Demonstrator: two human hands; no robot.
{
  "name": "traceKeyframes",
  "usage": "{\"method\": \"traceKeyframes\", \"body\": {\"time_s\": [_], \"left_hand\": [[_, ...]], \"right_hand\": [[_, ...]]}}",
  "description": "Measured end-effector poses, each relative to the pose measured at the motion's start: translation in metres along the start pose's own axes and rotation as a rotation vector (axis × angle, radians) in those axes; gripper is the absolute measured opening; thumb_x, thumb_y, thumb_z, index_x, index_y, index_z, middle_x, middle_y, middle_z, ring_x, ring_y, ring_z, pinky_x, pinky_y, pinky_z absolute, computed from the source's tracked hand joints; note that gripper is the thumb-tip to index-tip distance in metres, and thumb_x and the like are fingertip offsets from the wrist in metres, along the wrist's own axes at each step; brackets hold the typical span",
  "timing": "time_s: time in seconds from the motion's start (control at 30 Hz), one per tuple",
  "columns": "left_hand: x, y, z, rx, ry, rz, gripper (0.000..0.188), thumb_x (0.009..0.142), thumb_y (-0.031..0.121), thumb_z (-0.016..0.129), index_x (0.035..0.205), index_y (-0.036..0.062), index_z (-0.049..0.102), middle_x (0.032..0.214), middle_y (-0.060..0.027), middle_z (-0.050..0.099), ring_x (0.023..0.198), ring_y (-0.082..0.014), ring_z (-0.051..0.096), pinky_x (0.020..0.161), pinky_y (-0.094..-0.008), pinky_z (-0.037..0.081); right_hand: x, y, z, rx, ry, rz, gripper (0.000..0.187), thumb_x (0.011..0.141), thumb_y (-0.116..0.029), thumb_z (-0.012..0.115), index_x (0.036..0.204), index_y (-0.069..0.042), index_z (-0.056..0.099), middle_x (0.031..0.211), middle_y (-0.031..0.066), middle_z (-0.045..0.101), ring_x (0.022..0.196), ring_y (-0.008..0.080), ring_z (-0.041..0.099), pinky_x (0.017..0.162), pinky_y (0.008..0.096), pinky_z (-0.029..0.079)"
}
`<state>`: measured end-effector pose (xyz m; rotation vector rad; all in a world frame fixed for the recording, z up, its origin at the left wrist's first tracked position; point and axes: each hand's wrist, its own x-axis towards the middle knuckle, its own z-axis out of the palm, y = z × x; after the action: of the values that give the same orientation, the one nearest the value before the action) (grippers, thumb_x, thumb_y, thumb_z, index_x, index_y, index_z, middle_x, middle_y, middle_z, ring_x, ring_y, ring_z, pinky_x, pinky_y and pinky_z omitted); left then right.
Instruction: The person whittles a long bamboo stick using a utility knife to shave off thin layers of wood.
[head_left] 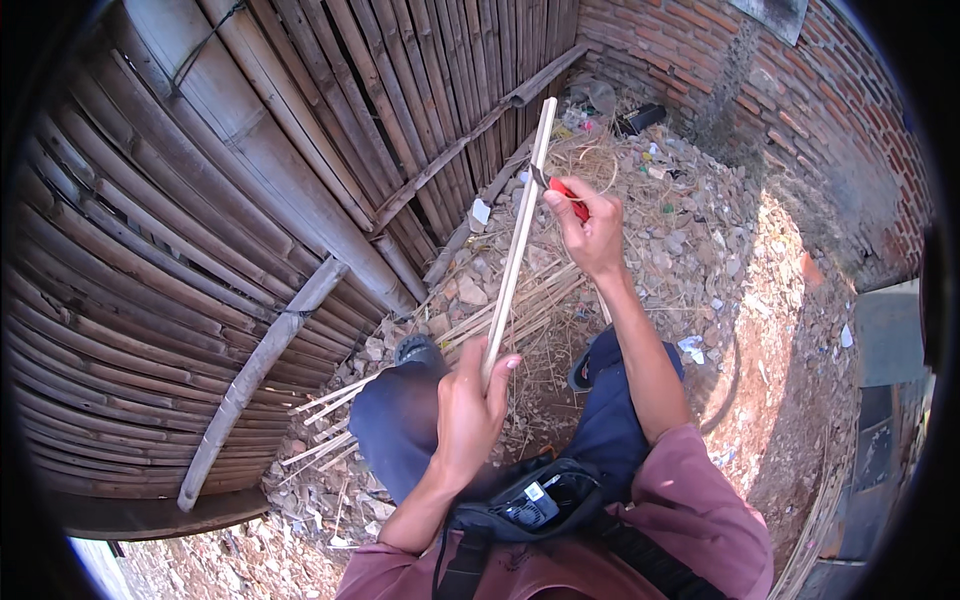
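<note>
Pale strip (517, 250) slanted away, rightward | my left hand (470, 412) gripped near end | my right hand (597, 232) held red-handled knife (571, 200) toward far end

Hands: two, left (465, 415) and right (592, 230). Red-handled knife (562, 188): one. Raised pale bamboo strip (516, 260): one at least; lengthwise line may make it two, cannot tell. Loose bamboo strips (320, 447) on ground: more than five, overlapping, exact tally not possible. Navy trouser legs (395, 420): two. Shoes (417, 348): two. Maroon sleeves (690, 480): two. Waist bag (475, 520): one. Electronic device (530, 507) inside: one. White scraps (481, 212): at least three. Brick wall (830, 110): one.
</note>
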<state>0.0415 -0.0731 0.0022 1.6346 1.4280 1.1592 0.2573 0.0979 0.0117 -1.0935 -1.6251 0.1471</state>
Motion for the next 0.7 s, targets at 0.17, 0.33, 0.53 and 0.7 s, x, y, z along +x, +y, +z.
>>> {"method": "traceKeyframes", "body": {"time_s": [0.17,0.33,0.53,0.7], "left_hand": [[-0.024,-0.004,-0.006,0.019,-0.037,-0.026,0.019,0.106,0.015,0.072,0.117,0.0009,0.065,0.068,-0.0105,0.063,0.057,-0.0171,0.057,0.058,-0.0338,0.047],[-0.046,-0.016,-0.013,0.041,-0.041,-0.083,0.019,0.106,0.015,0.072,0.117,0.0006,0.065,0.066,-0.0099,0.061,0.057,-0.0154,0.056,0.058,-0.0332,0.047],[-0.078,-0.017,-0.026,0.032,-0.107,-0.134,0.017,0.105,0.013,0.071,0.115,0.0002,0.067,0.067,-0.0103,0.061,0.059,-0.0127,0.056,0.058,-0.0328,0.047],[-0.055,-0.03,-0.034,0.018,-0.014,-0.126,0.025,0.112,0.022,0.063,0.131,0.0042,0.066,0.066,-0.0082,0.056,0.059,-0.0182,0.057,0.058,-0.0376,0.046]], "right_hand": [[0.011,0.022,-0.002,-0.065,0.016,-0.021,0.034,0.103,-0.037,0.074,0.106,-0.004,0.082,0.064,0.0075,0.068,0.054,0.0152,0.062,0.053,0.0328,0.044],[0.021,0.036,0.016,0.026,0.053,0.09,0.037,0.106,-0.038,0.072,0.112,-0.002,0.081,0.081,0.0106,0.076,0.07,0.0155,0.067,0.067,0.0324,0.05],[0.033,0.13,-0.017,-0.291,-0.175,0.399,0.048,0.107,-0.051,0.064,0.111,-0.007,0.084,0.103,0.0105,0.083,0.091,0.0232,0.078,0.082,0.0367,0.056],[0.024,0.132,-0.03,0.111,-0.194,0.514,0.052,0.109,-0.054,0.061,0.122,-0.007,0.079,0.084,0.0023,0.071,0.062,0.0113,0.058,0.06,0.029,0.047]]}}
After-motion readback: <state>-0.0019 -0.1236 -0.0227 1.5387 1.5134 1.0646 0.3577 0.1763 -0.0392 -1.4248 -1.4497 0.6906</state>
